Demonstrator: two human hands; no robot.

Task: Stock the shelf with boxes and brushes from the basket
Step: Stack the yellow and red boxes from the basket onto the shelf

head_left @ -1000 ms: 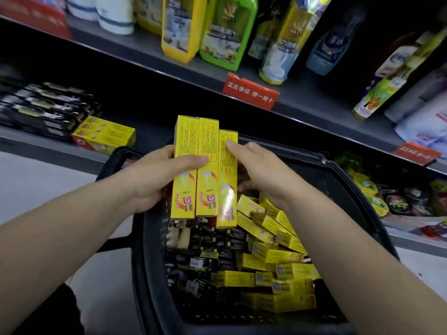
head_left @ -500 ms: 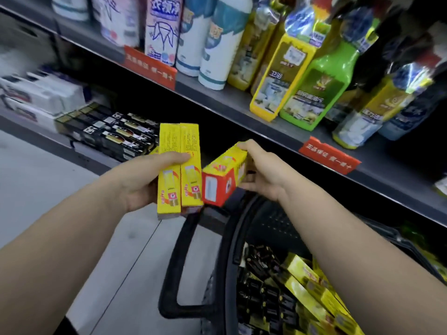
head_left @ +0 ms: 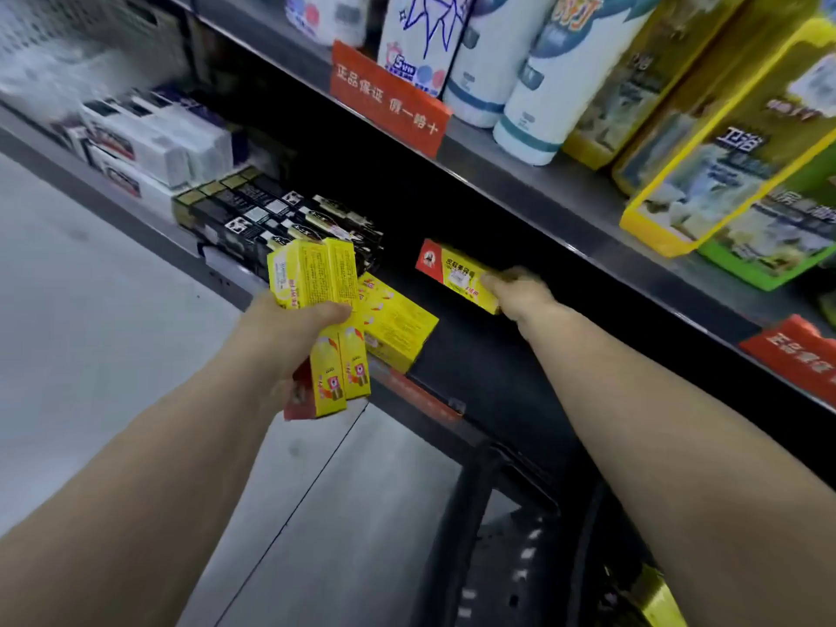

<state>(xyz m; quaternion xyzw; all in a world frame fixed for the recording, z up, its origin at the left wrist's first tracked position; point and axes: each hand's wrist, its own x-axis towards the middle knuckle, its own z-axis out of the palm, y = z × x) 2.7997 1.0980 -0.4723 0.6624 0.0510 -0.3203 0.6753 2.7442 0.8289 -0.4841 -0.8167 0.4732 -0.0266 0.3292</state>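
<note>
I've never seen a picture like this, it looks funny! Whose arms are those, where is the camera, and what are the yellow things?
The camera sits on a person's head and looks down, so you see their own two arms. They are filling a shop shelf. The left hand grips two yellow boxes side by side. The right hand reaches into the shelf with one more yellow box. Another yellow box already lies on the shelf, next to a stack of black boxes. On the shelf above stand bottles and orange price signs. The dark basket is at the bottom edge.
</note>
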